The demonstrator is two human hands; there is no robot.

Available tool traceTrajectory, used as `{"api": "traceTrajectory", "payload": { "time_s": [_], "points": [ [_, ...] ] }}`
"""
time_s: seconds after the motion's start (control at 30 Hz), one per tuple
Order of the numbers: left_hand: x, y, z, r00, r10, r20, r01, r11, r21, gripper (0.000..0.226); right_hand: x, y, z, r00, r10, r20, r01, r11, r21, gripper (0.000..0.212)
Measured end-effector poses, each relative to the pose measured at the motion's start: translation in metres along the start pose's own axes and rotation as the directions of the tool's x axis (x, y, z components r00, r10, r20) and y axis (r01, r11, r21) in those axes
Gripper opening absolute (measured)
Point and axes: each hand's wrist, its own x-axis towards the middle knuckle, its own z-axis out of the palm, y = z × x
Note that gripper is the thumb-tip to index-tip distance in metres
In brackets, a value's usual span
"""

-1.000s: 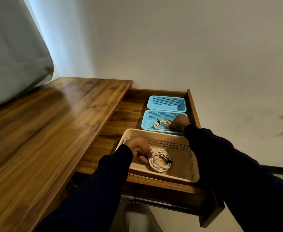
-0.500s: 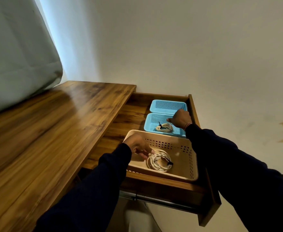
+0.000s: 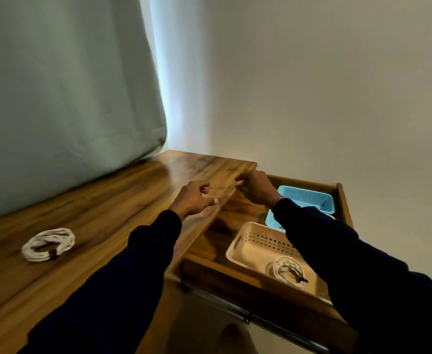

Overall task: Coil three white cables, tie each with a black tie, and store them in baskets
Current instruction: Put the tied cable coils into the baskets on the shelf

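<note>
A coiled white cable (image 3: pixel 47 244) with a black tie lies on the wooden desk top (image 3: pixel 87 215), far to the left. In the open drawer, a beige basket (image 3: pixel 245 247) holds a second tied white coil (image 3: pixel 287 269). Two blue baskets (image 3: pixel 309 200) sit behind it; my right sleeve hides most of the nearer one and whatever lies in it. My left hand (image 3: pixel 193 199) hovers over the desk edge, fingers loosely curled, holding nothing. My right hand (image 3: pixel 254 186) is beside it above the drawer, fingers loosely bent and empty.
The drawer (image 3: pixel 235 274) stands pulled out at the desk's right, with its metal rail below. A pale green curtain (image 3: pixel 64 93) hangs onto the desk at the back left. A bare wall rises behind the drawer.
Both hands have left the baskets and risen to the desk edge, moving left. The view has swung left, bringing the coil on the desk into sight.
</note>
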Motion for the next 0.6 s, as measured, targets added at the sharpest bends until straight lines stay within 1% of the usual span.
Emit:
{"api": "traceTrajectory", "payload": {
  "time_s": [0.13,0.27,0.33,0.37,0.4,0.43,0.5,0.57,0.6],
  "points": [
    [-0.027,-0.034,-0.051,0.993,-0.033,-0.112,0.045,0.992,0.115,0.077,0.007,-0.060,0.014,0.990,-0.129,0.057,0.132,0.990,-0.045,0.039],
    [-0.063,-0.066,-0.094,0.978,-0.081,-0.191,0.109,0.983,0.144,0.086,0.013,-0.109,0.035,0.971,-0.226,0.080,0.230,0.972,-0.046,0.040],
    [-0.084,-0.082,-0.119,0.968,-0.093,-0.234,0.135,0.976,0.172,0.084,0.014,-0.139,0.049,0.956,-0.271,0.111,0.275,0.961,-0.025,0.040],
    [-0.084,-0.085,-0.121,0.965,-0.086,-0.247,0.137,0.971,0.198,0.083,0.012,-0.142,0.048,0.953,-0.269,0.136,0.275,0.961,-0.023,0.040],
    [-0.107,-0.101,-0.141,0.942,-0.118,-0.313,0.187,0.962,0.201,0.080,0.011,-0.171,0.062,0.929,-0.335,0.156,0.337,0.941,0.014,0.040],
    [-0.119,-0.110,-0.152,0.931,-0.122,-0.345,0.206,0.954,0.219,0.076,0.009,-0.186,0.069,0.915,-0.362,0.178,0.365,0.931,0.012,0.040],
    [-0.127,-0.121,-0.161,0.928,-0.105,-0.359,0.202,0.948,0.245,0.070,0.009,-0.194,0.077,0.910,-0.346,0.228,0.346,0.937,0.042,0.043],
    [-0.145,-0.135,-0.174,0.908,-0.115,-0.403,0.238,0.933,0.269,0.065,0.009,-0.214,0.092,0.891,-0.381,0.248,0.375,0.924,0.071,0.044],
    [-0.155,-0.141,-0.179,0.889,-0.121,-0.442,0.269,0.919,0.289,0.063,0.009,-0.224,0.101,0.870,-0.410,0.273,0.403,0.911,0.085,0.044]
  ]
}}
